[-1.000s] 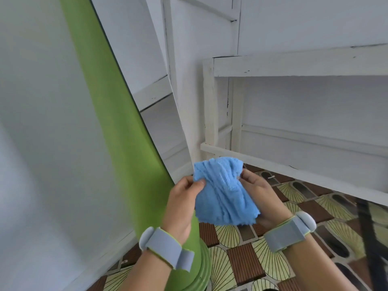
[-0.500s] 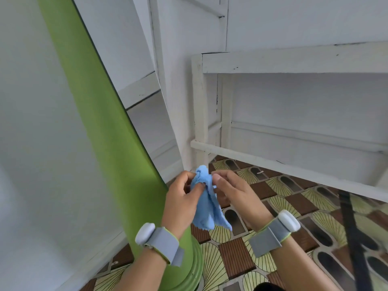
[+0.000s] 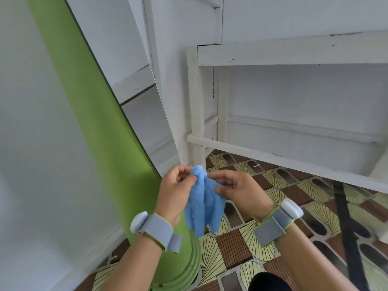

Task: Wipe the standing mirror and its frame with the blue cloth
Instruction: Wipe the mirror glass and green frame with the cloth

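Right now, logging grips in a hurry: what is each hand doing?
Left hand: pinches the blue cloth at its top.
Right hand: fingers curled, pinching the cloth's right edge.

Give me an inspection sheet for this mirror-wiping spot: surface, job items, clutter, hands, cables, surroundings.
Surface: patterned floor tiles, brown and yellow-green.
Job's things: standing mirror with green frame, leaning; blue cloth bunched and hanging between the hands, not touching the mirror.
Clutter: small white scrap on the floor under the white wooden rack.
Hands: left hand pinches the cloth's top; right hand pinches it from the other side; grey wristbands on both.
Cables: nothing seen; a blurred dark strap or pole at right, cannot tell which.
Surroundings: white walls.
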Available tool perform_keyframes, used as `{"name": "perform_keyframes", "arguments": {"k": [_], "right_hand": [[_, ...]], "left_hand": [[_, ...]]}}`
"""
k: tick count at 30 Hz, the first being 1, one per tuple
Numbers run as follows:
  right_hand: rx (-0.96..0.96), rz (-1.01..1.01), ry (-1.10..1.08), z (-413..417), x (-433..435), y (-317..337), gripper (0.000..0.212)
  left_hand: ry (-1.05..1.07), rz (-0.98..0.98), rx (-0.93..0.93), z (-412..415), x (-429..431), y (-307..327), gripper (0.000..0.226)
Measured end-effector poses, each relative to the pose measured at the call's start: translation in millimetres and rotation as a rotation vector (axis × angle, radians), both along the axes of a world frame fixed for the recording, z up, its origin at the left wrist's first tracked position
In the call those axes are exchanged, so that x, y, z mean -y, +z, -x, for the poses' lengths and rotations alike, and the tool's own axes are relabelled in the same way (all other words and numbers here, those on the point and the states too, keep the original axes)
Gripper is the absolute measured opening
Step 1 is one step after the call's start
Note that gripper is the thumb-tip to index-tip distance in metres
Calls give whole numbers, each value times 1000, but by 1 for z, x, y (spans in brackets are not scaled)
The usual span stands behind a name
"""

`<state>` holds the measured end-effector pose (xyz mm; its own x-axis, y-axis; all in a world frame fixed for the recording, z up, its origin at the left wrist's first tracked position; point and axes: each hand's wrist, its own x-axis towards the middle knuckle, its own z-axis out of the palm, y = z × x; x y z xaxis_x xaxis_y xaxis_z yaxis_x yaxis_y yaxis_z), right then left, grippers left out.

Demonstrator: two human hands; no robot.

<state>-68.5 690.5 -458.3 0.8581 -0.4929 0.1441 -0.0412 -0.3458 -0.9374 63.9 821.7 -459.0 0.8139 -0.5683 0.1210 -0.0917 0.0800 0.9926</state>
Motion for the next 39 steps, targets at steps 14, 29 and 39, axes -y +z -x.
{"name": "perform_keyframes", "arguments": {"k": [14,29,39], "right_hand": [[-100,531,-84,-3,37,78,40],[-89,549,27,-1,70,114,37],[-235,632,-217,-11,102,76,27]], "left_hand": [[-131,-411,542,-3,4,-6,51],[-400,-446,391,-32,32,4,20],[-609,-259,-107,-28,31,21,22]]}}
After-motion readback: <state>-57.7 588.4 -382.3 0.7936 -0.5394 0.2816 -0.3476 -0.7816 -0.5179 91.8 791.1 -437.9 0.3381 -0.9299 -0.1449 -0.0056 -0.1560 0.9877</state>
